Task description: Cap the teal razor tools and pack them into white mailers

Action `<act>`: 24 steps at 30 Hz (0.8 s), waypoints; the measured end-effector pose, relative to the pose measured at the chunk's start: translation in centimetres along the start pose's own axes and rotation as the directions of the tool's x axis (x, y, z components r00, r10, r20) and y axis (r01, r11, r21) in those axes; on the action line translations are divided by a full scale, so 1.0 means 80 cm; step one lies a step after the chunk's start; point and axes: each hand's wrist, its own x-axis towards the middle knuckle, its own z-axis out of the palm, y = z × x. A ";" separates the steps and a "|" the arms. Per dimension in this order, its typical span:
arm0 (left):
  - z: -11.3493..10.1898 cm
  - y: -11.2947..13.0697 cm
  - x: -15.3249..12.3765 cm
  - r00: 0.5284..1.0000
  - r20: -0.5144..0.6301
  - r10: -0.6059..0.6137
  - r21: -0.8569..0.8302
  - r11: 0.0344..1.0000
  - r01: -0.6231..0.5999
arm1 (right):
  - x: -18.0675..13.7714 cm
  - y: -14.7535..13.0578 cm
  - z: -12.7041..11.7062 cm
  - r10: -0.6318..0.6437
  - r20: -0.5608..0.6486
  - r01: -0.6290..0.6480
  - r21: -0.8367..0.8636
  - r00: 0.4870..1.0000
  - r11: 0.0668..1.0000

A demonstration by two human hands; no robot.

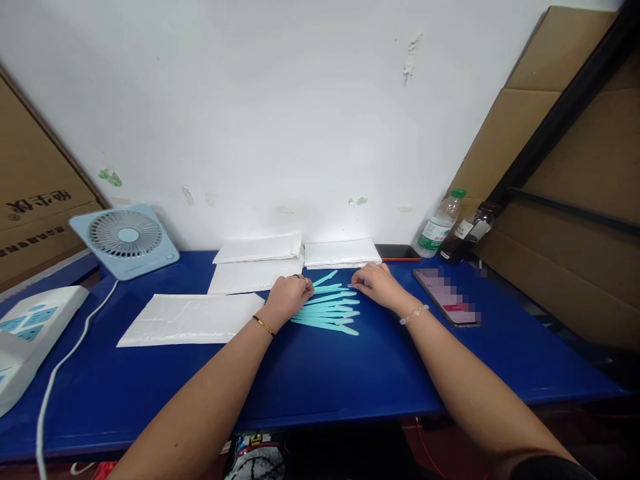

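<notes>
Several thin light-blue sticks (pixel 330 311) lie fanned out on the blue table (pixel 350 373) between my hands. My left hand (pixel 289 295), with a ring and a gold bracelet, rests curled on the left ends of the sticks. My right hand (pixel 376 281), wearing a bead bracelet, has its fingers closed at the right end of one of the upper sticks. White padded envelopes lie behind the sticks: one stack (pixel 259 248), a second stack (pixel 341 253), and a single one (pixel 190 319) to the left.
A small blue desk fan (pixel 125 239) stands at the back left, its white cable running off the front edge. A phone (pixel 447 296) lies at the right, a dark phone (pixel 397 252) and two bottles (pixel 440 224) behind it. Cardboard boxes flank both sides.
</notes>
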 end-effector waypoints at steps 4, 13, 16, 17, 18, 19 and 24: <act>0.001 -0.001 0.000 1.000 -0.004 -0.005 0.012 1.000 0.005 | -0.003 0.000 -0.004 0.016 0.014 -0.017 0.041 1.000 0.999; 0.002 -0.007 -0.001 0.999 0.024 -0.027 -0.061 0.998 0.029 | -0.012 0.004 -0.009 0.159 0.021 -0.155 0.380 0.987 0.912; 0.003 -0.008 -0.002 1.000 0.016 -0.016 -0.072 0.997 0.017 | -0.013 0.005 -0.006 0.136 0.078 -0.156 0.410 0.988 0.899; 0.003 -0.008 -0.002 1.000 0.012 -0.008 -0.074 0.997 0.008 | -0.013 0.004 -0.006 0.128 0.085 -0.152 0.408 0.988 0.900; 0.003 -0.008 -0.002 1.000 0.010 -0.002 -0.077 0.997 0.003 | -0.013 0.004 -0.005 0.128 0.085 -0.151 0.404 0.988 0.902; 0.003 -0.008 -0.002 1.000 0.010 0.001 -0.077 0.997 0.000 | -0.012 0.004 -0.005 0.133 0.082 -0.155 0.403 0.988 0.902; -0.001 -0.006 -0.001 1.000 0.018 -0.008 -0.074 0.997 0.009 | -0.010 0.005 0.001 0.157 0.058 -0.166 0.471 0.986 0.867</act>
